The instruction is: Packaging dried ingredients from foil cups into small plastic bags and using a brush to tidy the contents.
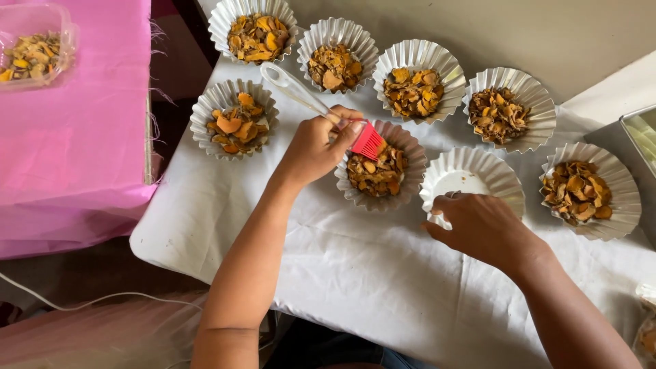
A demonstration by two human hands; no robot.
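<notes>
My left hand (pixel 316 147) grips a pastry brush (pixel 321 109) with a clear handle and red bristles. The bristles rest over a fluted foil cup (pixel 410 184) filled with dried orange-brown slices. My right hand (pixel 478 229) holds the near rim of an empty fluted foil cup (pixel 502 178) just right of it. Both cups sit on a white cloth (pixel 355 273) covering the table.
Several more fluted foil cups of dried slices ring the two, such as one (pixel 234 119) at left and one (pixel 593 191) at right. A clear tub of slices (pixel 34 44) sits on a pink cloth (pixel 75 137) at left. A metal tray edge (pixel 642 133) shows at right.
</notes>
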